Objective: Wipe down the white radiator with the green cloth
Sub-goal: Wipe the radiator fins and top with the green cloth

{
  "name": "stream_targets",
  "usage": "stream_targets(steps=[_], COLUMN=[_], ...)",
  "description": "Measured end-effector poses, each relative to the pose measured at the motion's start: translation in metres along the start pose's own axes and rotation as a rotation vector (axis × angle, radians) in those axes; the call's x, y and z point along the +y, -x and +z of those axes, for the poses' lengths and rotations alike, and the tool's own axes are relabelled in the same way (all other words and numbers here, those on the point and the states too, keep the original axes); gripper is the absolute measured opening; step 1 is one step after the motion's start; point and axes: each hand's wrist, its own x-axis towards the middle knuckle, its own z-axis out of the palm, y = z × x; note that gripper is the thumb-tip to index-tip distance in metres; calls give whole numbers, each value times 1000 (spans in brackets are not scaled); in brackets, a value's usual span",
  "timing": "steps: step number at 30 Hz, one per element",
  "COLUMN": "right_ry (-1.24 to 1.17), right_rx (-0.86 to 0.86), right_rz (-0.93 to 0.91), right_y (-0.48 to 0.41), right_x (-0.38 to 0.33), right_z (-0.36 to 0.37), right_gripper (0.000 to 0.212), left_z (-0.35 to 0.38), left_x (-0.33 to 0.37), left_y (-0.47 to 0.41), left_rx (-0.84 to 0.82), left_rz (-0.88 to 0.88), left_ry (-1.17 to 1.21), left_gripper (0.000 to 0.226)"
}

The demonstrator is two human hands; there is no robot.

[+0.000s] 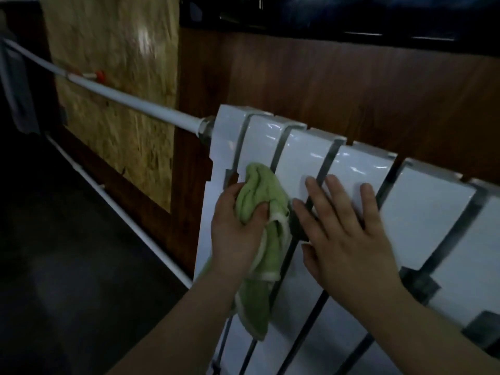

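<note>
Left hand (pixel 235 228) clamped on bunched green cloth (pixel 263 212), cloth against front of white radiator (pixel 422 217), loose end hanging below the wrist. Right hand (pixel 349 234) just beside it, fingers straight and spread, flat on the radiator panels. White pipe (pixel 130 100) runs off beyond the left hand.

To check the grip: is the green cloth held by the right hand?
No, the left hand grips the green cloth; the right hand lies open on the radiator.

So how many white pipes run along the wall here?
2. The upper pipe meets the radiator at its top left; the lower pipe runs near the floor. Others may hide behind it.
</note>
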Motion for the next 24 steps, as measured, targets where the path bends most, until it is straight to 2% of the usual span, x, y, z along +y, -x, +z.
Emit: stream_targets(steps=[6,10,13,14,16,19,21,24], right_ry=[-18,-8,9,11,16,15,16,17], right_rx=[-24,-25,-11,-5,5,24,35,49], right_rz=[21,31,40,41,40,42,39,43], right_y=[-1,0,0,0,-1,-1,-1,-1], right_x=[0,-4,-4,-3,-2,-3,-4,-4], right_z=[1,2,4,5,6,6,5,4], right_gripper=[57,59,57,57,56,56,54,55], left_z=[1,5,12,13,12,5,0,1], left_x=[13,31,34,36,40,53,66,84], left_y=[-9,-24,-30,-31,-33,-37,-42,-52], left_rx=[9,-37,-28,-16,-1,-38,-94,-207], left_rz=[-29,50,65,72,67,104,94,109], left_ry=[79,-64,-193,-234,-279,-282,-248,-302], left_gripper=[24,21,48,49,37,5,22,25])
